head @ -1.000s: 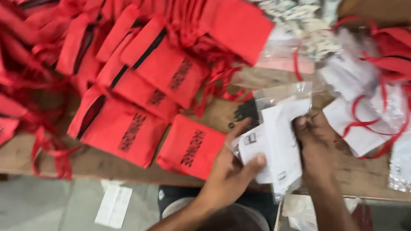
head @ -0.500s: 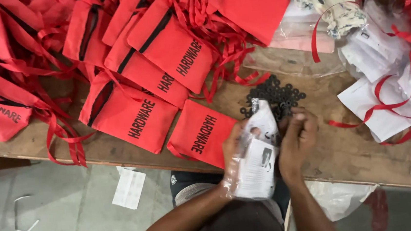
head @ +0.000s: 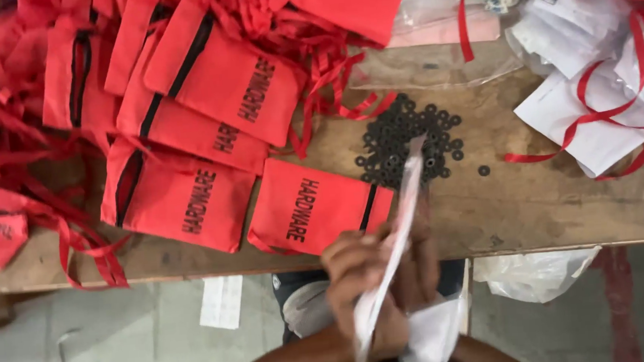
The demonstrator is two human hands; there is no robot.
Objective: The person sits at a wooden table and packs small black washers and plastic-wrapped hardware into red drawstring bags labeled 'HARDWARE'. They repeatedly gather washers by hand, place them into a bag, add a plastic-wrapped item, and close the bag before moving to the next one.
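Note:
Both my hands hold a clear plastic packet with white paper inside (head: 396, 252), seen edge-on over the wooden table's front edge (head: 539, 217). My left hand (head: 356, 278) grips it from the left, my right hand (head: 420, 261) from the right, partly hidden behind the packet. Just beyond the packet lies a pile of small black washers (head: 407, 140) on the table. A red drawstring pouch with black lettering (head: 308, 205) lies right beside my left hand.
Several more red pouches (head: 207, 83) with red ribbons cover the table's left side. Clear packets with white papers and red ribbons (head: 599, 98) lie at the right. A plastic bag (head: 532, 272) hangs below the table edge; paper scraps (head: 220, 300) lie on the floor.
The packet has turned from flat-on to edge-on and moved toward the table edge with both hands. The view has shifted, so the washer pile now shows fully.

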